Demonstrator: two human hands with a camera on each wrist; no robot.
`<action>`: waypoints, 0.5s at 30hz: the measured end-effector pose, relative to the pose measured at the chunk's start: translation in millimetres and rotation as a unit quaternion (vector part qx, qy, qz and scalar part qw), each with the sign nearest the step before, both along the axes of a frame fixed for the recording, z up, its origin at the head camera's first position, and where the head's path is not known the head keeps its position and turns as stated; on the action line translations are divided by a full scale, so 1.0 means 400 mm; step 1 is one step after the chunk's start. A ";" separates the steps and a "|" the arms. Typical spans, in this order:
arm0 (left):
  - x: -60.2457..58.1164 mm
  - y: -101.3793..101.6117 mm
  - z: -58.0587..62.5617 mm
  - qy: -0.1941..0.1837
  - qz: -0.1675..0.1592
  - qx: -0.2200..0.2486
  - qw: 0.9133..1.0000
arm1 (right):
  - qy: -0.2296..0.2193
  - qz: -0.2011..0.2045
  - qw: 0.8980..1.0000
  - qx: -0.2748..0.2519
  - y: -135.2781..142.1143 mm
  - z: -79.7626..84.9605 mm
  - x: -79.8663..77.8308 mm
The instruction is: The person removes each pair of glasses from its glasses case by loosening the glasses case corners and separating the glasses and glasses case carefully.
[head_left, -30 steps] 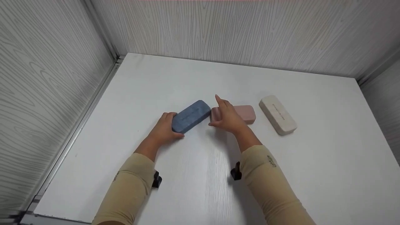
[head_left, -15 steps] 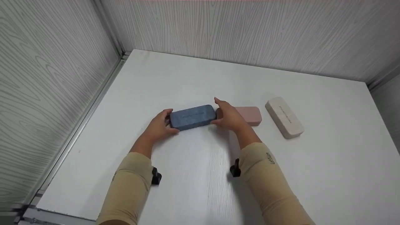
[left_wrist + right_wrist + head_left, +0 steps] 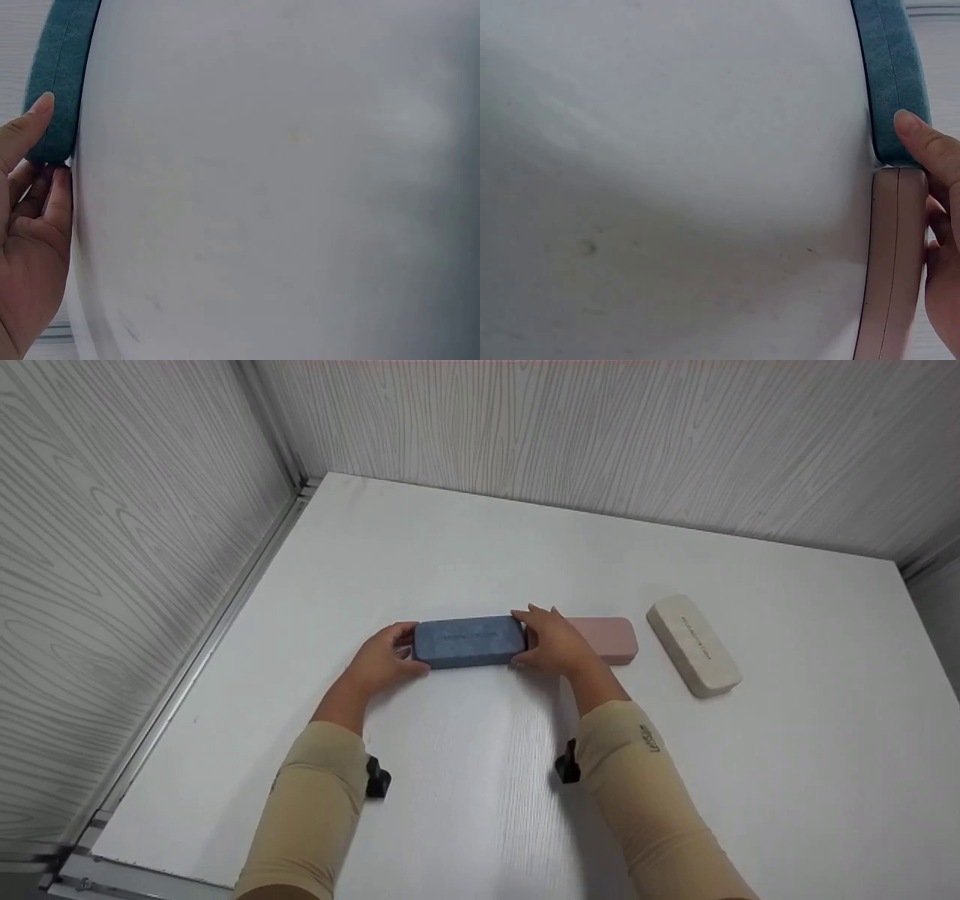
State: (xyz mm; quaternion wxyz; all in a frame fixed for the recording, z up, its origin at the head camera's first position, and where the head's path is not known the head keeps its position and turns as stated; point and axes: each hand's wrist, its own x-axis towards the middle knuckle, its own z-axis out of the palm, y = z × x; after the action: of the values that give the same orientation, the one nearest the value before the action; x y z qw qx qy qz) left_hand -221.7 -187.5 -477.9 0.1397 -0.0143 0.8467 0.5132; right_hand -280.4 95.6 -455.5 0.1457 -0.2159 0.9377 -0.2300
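Observation:
A blue glasses case (image 3: 470,643) lies lengthwise across the white table, lettering on its top. My left hand (image 3: 379,660) holds its left end, thumb on the near side; the left wrist view shows that thumb on the case's seamed side (image 3: 61,82). At the opposite end my right hand (image 3: 559,645) grips the blue case, thumb in front and fingertips at the far edge. A pink glasses case (image 3: 611,639) sits end to end with the blue one, partly hidden by my right hand. In the right wrist view the pink case (image 3: 891,255) almost meets the blue end.
An off-white glasses case (image 3: 694,645) lies slanted to the right of the pink one. The white tabletop (image 3: 465,780) is bounded by a wood-grain panel at the back (image 3: 525,427) and another on the left (image 3: 112,547).
The blue case has turned from a slant to nearly level, in line with the pink one. My right hand has closed onto its right end; the left hand stays at the left end.

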 end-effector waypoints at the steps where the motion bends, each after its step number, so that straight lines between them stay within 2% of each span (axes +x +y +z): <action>1: 0.001 0.000 -0.001 0.000 0.001 -0.001 1.000 | 0.005 0.003 1.000 0.001 -0.001 -0.003 0.000; 6: 0.001 -0.001 -0.004 -0.002 0.009 0.001 1.000 | 0.018 0.004 1.000 -0.013 -0.002 -0.006 -0.002; 15: -0.001 -0.004 -0.002 -0.004 0.011 0.001 1.000 | 0.009 -0.003 1.000 -0.028 -0.003 0.002 -0.001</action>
State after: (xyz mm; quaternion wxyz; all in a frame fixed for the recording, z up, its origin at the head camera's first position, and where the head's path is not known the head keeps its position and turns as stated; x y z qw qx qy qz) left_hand -222.2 -189.2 -478.8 0.1376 -0.0254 0.8454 0.5155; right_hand -280.7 94.6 -454.8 0.1300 -0.2190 0.9330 -0.2543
